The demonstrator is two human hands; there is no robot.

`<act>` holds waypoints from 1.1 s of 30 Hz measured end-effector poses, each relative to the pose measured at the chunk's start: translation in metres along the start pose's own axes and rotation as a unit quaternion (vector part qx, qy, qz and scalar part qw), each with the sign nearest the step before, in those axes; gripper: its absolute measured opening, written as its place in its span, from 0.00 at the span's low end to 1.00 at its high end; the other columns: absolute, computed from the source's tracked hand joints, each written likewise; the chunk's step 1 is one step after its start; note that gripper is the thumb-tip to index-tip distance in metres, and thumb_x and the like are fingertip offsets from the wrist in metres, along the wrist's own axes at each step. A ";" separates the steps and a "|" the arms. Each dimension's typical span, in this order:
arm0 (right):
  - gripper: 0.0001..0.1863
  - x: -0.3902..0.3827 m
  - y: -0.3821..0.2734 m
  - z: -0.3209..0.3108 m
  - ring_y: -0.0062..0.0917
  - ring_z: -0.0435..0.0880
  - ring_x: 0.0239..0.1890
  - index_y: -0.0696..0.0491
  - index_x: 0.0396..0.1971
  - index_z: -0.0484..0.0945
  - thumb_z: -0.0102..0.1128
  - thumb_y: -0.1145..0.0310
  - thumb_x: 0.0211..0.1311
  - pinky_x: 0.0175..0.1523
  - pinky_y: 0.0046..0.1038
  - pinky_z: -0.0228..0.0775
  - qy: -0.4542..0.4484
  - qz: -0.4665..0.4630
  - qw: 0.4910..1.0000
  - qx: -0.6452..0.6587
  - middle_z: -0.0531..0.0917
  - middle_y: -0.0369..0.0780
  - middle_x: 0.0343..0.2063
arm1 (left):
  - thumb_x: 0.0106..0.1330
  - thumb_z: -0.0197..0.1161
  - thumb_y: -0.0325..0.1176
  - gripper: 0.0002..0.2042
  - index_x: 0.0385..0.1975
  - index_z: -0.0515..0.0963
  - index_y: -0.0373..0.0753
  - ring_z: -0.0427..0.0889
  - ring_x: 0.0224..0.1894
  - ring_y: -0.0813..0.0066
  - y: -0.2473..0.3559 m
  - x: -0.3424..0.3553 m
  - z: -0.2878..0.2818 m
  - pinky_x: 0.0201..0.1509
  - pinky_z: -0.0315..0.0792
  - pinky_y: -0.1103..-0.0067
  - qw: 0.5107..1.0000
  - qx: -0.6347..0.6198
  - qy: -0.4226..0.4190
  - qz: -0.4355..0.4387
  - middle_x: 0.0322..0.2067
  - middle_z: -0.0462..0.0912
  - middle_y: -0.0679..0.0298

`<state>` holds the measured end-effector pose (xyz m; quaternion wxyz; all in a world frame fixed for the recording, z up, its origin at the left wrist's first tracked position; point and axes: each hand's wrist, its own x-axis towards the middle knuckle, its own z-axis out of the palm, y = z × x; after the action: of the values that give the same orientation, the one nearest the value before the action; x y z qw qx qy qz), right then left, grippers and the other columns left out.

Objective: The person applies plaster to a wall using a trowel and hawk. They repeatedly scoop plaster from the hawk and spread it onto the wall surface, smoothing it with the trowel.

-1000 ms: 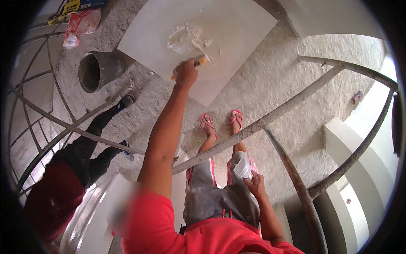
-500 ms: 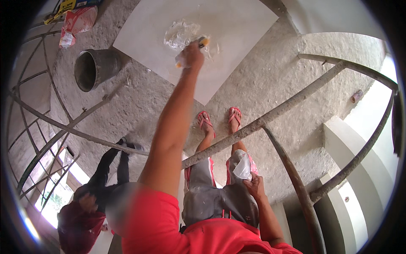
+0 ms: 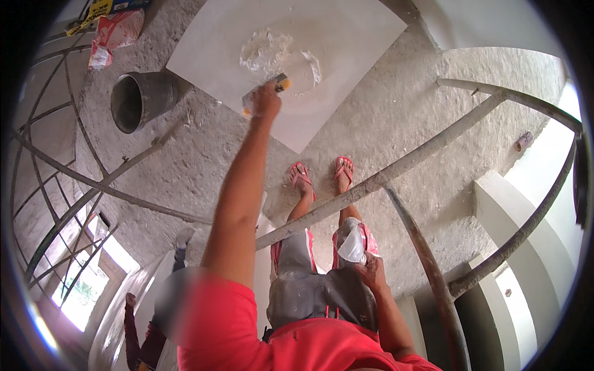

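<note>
My left hand point(image 3: 266, 102) stretches forward, wrapped round the handle of a flat trowel point(image 3: 250, 98) with an orange-and-dark grip. It is over the near part of a large pale board point(image 3: 365, 31) lying on the floor. Just beyond the trowel, a rough heap of white putty point(image 3: 265, 49) sits on the board, and a curved smear of putty point(image 3: 314, 67) lies right of it. My right hand point(image 3: 371, 272) is closed beside my right knee on a pale, translucent plastic thing point(image 3: 352, 246); whether it is a bag or a cup I cannot tell.
A dark bucket point(image 3: 143, 102) lies tipped left of the board, near a red-and-white sack point(image 3: 117, 31). A metal bar point(image 3: 396, 167) crosses before my legs, with bent metal rods point(image 3: 93, 182) at left. Another person point(image 3: 145, 346) is partly visible at lower left.
My left hand has drawn the trowel back toward me and slightly left, away from the putty. A smear now shows on the board. The other person has shifted toward the lower edge.
</note>
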<state>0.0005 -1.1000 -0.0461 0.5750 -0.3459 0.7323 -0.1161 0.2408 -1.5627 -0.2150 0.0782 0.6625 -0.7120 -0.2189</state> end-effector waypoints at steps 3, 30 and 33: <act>0.17 0.001 0.023 0.010 0.36 0.80 0.21 0.58 0.36 0.79 0.66 0.64 0.48 0.31 0.35 0.70 0.003 -0.010 0.999 0.041 0.79 0.50 0.19 | 0.60 0.51 0.28 0.16 0.48 0.78 0.43 0.79 0.48 0.50 0.023 -0.048 0.039 0.52 0.69 0.55 0.996 0.062 -0.001 0.071 0.44 0.82 0.52; 0.13 -0.003 -0.021 -0.010 0.23 0.75 0.22 0.59 0.33 0.79 0.64 0.67 0.49 0.31 0.30 0.69 -0.006 0.020 1.000 0.013 0.78 0.44 0.19 | 0.62 0.49 0.26 0.24 0.61 0.70 0.47 0.67 0.62 0.45 0.017 -0.087 0.071 0.68 0.55 0.57 0.989 0.039 -0.045 0.134 0.60 0.73 0.59; 0.13 -0.011 -0.018 -0.012 0.19 0.72 0.22 0.60 0.32 0.79 0.63 0.68 0.49 0.29 0.29 0.68 0.002 -0.010 1.000 -0.003 0.77 0.42 0.18 | 0.59 0.49 0.25 0.23 0.56 0.73 0.45 0.74 0.54 0.48 -0.041 -0.048 0.048 0.57 0.65 0.56 0.993 -0.009 0.075 0.090 0.52 0.77 0.53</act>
<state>-0.0029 -1.1089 -0.0237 0.5711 -0.3550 0.7303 -0.1205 0.2637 -1.5073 -0.2658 0.1562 0.6097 -0.7589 -0.1672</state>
